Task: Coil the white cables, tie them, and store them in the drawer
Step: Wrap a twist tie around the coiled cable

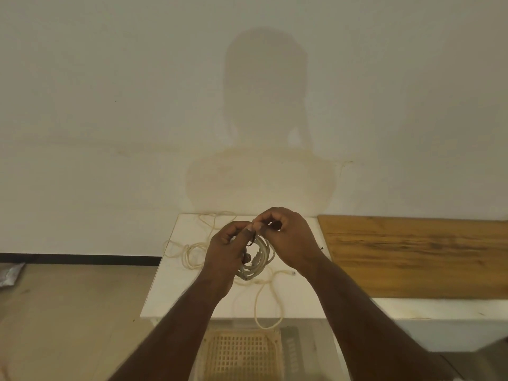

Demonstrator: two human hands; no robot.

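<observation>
The coiled white cable point(257, 261) hangs between your two hands, above the middle of the white tabletop point(299, 298), its loops gathered into a rough ring with a plug end showing inside it.

Nearest you, below the table's near edge, an open drawer point(310, 350) holds a cream lattice basket point(242, 353), with a grey ribbed object point(291, 350) just to its right. A loop of loose cream cord point(268, 306) droops over the near edge of the table, above the basket.

Your left hand point(229, 253) grips the left side of the coil, fingers curled round the bundled loops, thumb up near the top of the ring. Your right hand point(286, 237) is just beside it on the right, fingertips pinching together at the top of the coil, where a thin dark tie point(251, 239) crosses the loops. The two hands nearly touch at that point; whether the right fingers hold the tie itself or the cable beneath it, you cannot tell from here.

More cream cord trails to the left of your hands and runs in slack loops to the far left corner of the table. A loose cable end point(292, 273) lies on the tabletop under your right wrist.

To the right, a wooden board point(412, 257) lies on a lower white surface, touching the wall. On the floor at far left lies a crumpled silvery bag point(9, 273). A shadow of head and shoulders falls on the pale wall point(110, 105) beyond.
</observation>
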